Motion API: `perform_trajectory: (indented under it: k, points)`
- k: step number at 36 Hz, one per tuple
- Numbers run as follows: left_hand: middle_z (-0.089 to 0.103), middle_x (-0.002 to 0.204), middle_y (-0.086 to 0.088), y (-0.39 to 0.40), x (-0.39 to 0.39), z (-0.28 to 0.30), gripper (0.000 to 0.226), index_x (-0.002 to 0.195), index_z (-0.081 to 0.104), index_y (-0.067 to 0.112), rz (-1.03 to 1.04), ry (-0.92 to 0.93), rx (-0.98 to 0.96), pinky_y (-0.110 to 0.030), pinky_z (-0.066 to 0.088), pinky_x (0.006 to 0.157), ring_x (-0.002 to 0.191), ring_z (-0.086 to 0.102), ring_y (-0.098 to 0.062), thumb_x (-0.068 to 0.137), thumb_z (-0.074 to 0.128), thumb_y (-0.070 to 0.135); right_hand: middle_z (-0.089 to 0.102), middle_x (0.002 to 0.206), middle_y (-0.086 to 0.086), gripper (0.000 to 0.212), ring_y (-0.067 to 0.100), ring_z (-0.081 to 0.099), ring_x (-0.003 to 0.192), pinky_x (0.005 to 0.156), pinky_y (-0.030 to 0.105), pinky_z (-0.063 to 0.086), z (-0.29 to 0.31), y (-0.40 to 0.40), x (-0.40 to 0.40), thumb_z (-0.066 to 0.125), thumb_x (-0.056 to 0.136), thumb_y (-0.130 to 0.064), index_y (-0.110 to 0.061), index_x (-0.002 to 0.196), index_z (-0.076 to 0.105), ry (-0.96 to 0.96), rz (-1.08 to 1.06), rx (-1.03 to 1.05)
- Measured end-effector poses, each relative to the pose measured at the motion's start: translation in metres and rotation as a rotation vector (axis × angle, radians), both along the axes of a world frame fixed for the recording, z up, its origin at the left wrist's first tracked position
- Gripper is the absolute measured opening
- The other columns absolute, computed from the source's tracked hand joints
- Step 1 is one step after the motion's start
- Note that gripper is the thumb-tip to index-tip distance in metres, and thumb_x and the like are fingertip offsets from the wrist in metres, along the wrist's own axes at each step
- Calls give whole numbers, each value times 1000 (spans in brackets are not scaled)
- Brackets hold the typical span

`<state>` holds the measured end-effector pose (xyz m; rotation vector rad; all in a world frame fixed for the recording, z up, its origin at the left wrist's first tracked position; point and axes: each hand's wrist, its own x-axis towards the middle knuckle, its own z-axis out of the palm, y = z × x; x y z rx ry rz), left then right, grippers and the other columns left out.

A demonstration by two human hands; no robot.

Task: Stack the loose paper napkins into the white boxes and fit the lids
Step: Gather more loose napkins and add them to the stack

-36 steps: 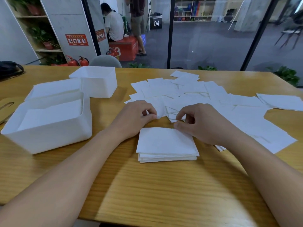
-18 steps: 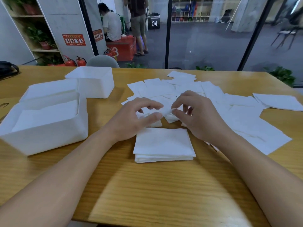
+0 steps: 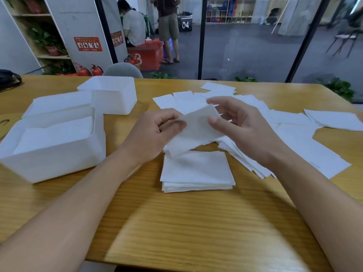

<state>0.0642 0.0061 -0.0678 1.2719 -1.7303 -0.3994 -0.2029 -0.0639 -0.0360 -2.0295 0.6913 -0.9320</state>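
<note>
The left hand [image 3: 155,134] pinches one edge of a napkin [image 3: 196,130] between thumb and curled fingers, and the right hand [image 3: 241,130] holds its other edge, thumb on the near face and fingers spread behind it; the sheet hangs tilted in the air between them. Just below both hands, nearer the person, a squared stack [image 3: 196,171] of napkins lies on the table [image 3: 176,222], apart from the lifted sheet. Beyond and to the right of the right hand, loose napkins [image 3: 294,134] spread flat and overlapping across the wood. Left of the left hand stands an open box [image 3: 51,154] with napkins lying in it; behind that box a flat white piece, perhaps a lid [image 3: 59,103], lies touching it, and a second box [image 3: 110,95] stands just beyond, further from the left hand
</note>
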Motion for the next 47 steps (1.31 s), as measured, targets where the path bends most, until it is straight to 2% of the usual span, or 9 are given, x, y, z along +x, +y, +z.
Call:
perform_trajectory:
  k: [3,7,11,16,22,29,34,43,47]
  points:
    - [74,85,7,5,-2,2,9,102,80,21,-66,20,29,-22,48,71,78,64,-8,106,73,26,62,80,-20,30,7,58,73,66,24,49,0,5,5,74,104,-38,-34,134,70,-39,-20,-55]
    - [70,75,8,8,-3,4,18,120,79,35,-45,45,29,-25,42,62,65,58,-12,101,79,35,69,78,-7,22,10,65,68,59,22,51,0,3,4,75,102,-23,-37,120,76,62,-81,6]
    - [51,61,-13,10,8,9,32,136,72,37,-130,135,172,-29,33,54,54,38,-26,105,75,32,61,65,-5,19,10,57,55,55,16,44,1,-1,-6,78,98,-21,-32,113,79,243,-33,189]
    - [51,57,0,11,14,9,42,142,65,47,-185,18,329,-30,37,52,51,40,-24,103,73,36,71,68,10,16,19,63,56,55,22,49,5,-2,-12,77,97,-24,-34,109,78,401,50,255]
    - [58,61,6,11,15,3,41,133,67,55,-130,-172,427,-16,41,58,56,49,-12,97,80,41,69,62,-4,25,9,58,52,57,30,45,0,2,-9,85,91,-39,-38,112,71,574,8,153]
    - [69,75,13,2,27,0,11,106,78,47,129,-258,203,-12,42,62,68,62,-8,96,81,42,63,62,-13,34,3,56,52,56,22,39,2,-2,-10,85,80,-67,-37,95,77,620,-97,40]
    - [71,103,26,-1,29,-7,22,102,80,46,132,-306,265,-26,54,79,91,68,-5,85,90,56,65,67,-7,30,2,51,51,46,16,37,-8,-1,-6,83,82,-68,-38,81,79,567,-84,-6]
    - [71,101,25,-3,22,-9,4,101,84,40,128,-402,243,-34,56,87,96,63,-1,99,82,38,68,72,-12,23,0,56,58,52,13,41,-18,0,0,82,88,-58,-36,82,79,553,-91,-43]
    - [74,104,23,-3,17,-11,4,100,83,39,116,-277,190,-35,54,86,96,64,-9,100,80,37,70,93,-19,15,-3,62,80,65,10,46,-19,1,3,83,93,-46,-40,106,79,485,-182,-115]
